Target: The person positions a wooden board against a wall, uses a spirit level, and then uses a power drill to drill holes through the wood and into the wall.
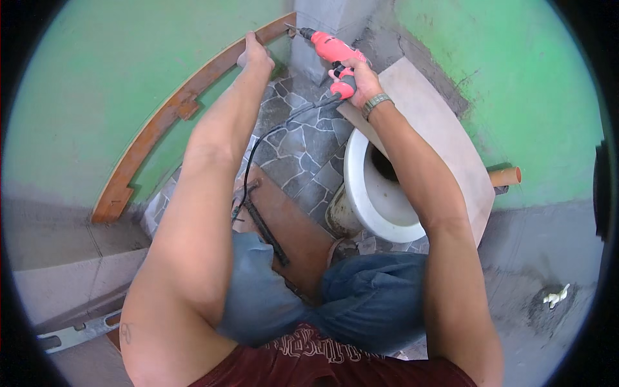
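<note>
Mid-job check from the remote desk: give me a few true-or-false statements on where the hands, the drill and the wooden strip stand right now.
1. The right hand grips a pink corded power drill. True.
2. The drill's bit points at the white ceramic squat toilet bowl. False: it points at the end of the long brown wooden strip against the green wall.
3. The left hand presses on the wooden strip. True.
4. The drill is cordless. False: a black cord runs down from its handle.
5. A metal band sits on the left wrist. False: it is on the right wrist.
</note>
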`<act>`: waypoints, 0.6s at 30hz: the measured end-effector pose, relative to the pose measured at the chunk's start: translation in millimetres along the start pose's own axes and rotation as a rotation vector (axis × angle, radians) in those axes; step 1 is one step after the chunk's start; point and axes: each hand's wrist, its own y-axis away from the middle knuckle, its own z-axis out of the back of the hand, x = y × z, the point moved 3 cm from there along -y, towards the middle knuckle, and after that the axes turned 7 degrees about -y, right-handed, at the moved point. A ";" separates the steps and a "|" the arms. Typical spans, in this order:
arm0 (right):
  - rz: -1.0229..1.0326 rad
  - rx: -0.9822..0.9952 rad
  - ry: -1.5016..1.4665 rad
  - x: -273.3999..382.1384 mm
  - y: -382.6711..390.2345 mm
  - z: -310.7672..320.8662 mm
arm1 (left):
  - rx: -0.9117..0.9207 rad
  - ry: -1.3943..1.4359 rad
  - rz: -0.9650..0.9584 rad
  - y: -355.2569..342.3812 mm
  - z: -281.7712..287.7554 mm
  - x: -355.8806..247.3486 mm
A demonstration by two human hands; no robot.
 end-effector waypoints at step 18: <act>0.003 -0.006 -0.001 -0.6 -4.4 -1.8 | -0.020 -0.086 -0.125 -27.0 0.2 1.8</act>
